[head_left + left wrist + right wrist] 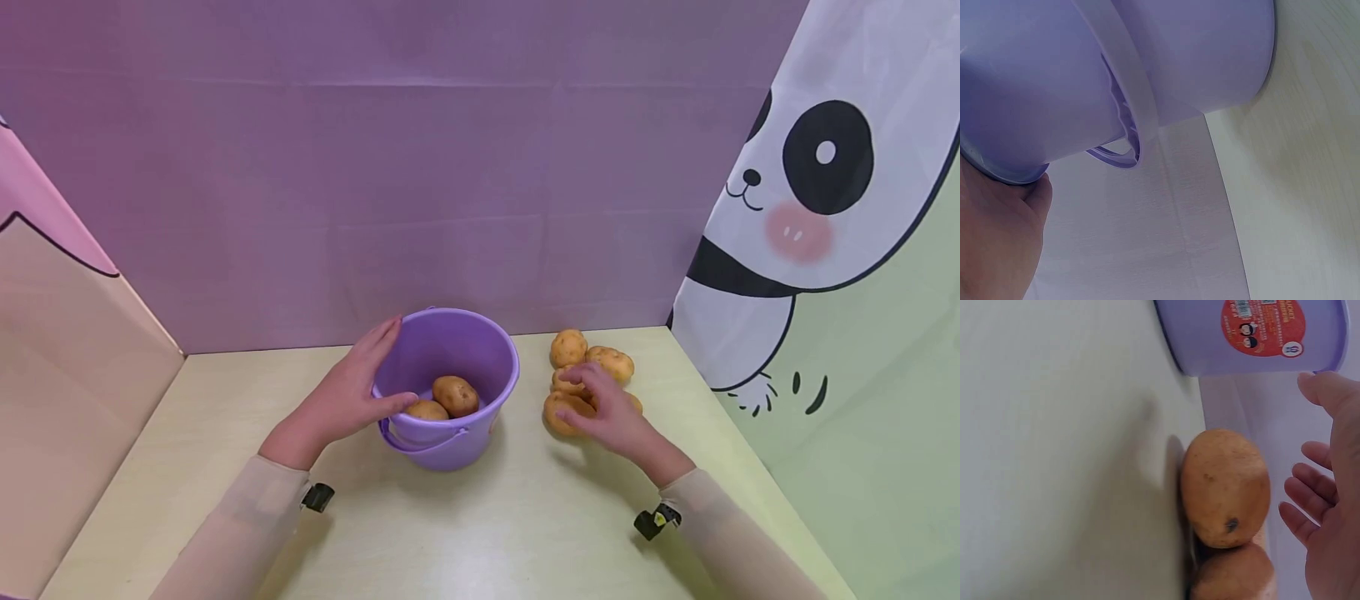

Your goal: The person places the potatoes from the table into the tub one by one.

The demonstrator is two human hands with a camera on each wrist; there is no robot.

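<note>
A purple bucket [442, 446] stands upright on the table, its handle hanging down at the near side. Inside it are potatoes; one potato [455, 396] lies beside another [427, 410]. My left hand [348, 392] rests against the bucket's left rim with fingers and thumb spread; the left wrist view hides most of its fingers. To the right of the bucket several potatoes [568, 348] lie in a cluster. Just over them hovers my right hand [611, 417], loosely bent and holding nothing. In the right wrist view its fingers are apart from the nearest potato [1225, 487].
The light wooden table [450, 542] meets a purple backdrop [450, 183] behind the bucket. A panda-printed panel [847, 333] stands along the right edge, and a beige and pink panel [67, 375] along the left. A red label [1263, 325] is on the bucket's side.
</note>
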